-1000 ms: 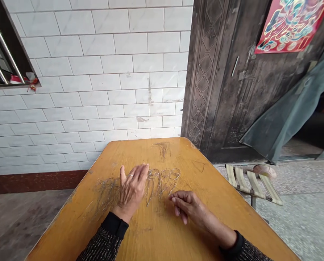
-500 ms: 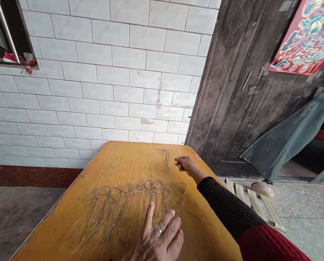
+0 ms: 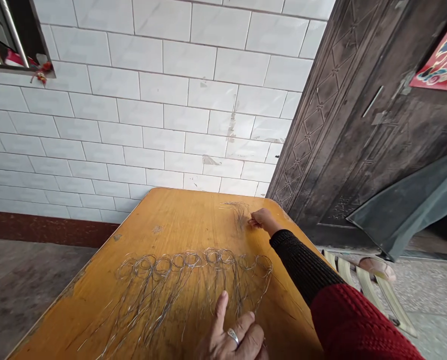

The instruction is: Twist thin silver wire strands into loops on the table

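Observation:
Across the wooden table (image 3: 163, 215) lies a row of thin wires (image 3: 163, 265) with coiled loops at the top and long loose tails trailing toward me. My left hand (image 3: 234, 335), a ring on one finger, rests at the near edge of these tails, fingers apart and holding nothing that shows. Farther off, by the table's right edge, my right hand (image 3: 263, 220) is closed in a pinch at the side of a small bunch of loose wires (image 3: 238, 210). A thin strand seems to be between its fingertips, though the fingers partly hide it.
A white tiled wall (image 3: 163, 100) stands behind the table. To the right are a dark carved door (image 3: 343, 125), a grey-green curtain (image 3: 399, 210) and a seat with pale straps (image 3: 369, 285). A barred window (image 3: 13, 35) is at the upper left.
My right hand has drawn slightly right beside the loose wires, its fingers lower. My left hand sits a little nearer and farther right in view. The whole view has shifted slightly.

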`<state>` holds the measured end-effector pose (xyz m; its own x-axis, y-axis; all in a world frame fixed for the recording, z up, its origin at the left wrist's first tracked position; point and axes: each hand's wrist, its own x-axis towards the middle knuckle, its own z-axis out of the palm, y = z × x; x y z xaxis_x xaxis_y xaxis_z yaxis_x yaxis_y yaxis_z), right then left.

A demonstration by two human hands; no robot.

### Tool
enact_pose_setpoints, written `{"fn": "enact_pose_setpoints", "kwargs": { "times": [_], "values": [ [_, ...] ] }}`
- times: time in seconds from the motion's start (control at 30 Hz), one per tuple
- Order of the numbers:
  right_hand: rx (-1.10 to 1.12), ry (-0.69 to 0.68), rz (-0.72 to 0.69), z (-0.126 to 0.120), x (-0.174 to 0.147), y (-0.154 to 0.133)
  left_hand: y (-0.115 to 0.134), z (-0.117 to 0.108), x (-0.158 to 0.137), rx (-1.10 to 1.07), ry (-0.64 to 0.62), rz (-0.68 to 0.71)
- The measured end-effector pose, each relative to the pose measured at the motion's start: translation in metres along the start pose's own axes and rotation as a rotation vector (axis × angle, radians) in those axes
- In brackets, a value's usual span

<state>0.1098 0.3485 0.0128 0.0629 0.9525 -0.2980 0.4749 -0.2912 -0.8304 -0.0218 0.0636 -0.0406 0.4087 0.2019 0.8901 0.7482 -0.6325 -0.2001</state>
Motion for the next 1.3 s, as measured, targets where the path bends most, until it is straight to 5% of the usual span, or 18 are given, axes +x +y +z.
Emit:
{"fn": "enact_pose_setpoints", "kwargs": {
  "times": [0.2, 0.37, 0.73, 1.03, 1.3],
  "values": [
    [-0.081, 0.02, -0.049, -0.017, -0.013, -0.002, -0.007, -0.024, -0.002, -0.043, -0.332, 0.065],
    [-0.166, 0.042, -0.131, -0.04, -0.047, 0.012, -0.014, -0.039, 0.007, -0.113, -0.503, -0.032],
    [-0.376, 0.04, -0.332, -0.046, -0.152, 0.086, -0.021, -0.034, 0.01, -0.167, -0.458, -0.111],
    [-0.49, 0.096, -0.487, -0.003, -0.193, 0.085, -0.03, -0.04, 0.014, -0.06, -0.471, -0.143],
    [-0.631, 0.162, -0.469, 0.027, -0.198, 0.087, -0.027, -0.04, 0.014, -0.065, -0.488, -0.128]
  ]
}}
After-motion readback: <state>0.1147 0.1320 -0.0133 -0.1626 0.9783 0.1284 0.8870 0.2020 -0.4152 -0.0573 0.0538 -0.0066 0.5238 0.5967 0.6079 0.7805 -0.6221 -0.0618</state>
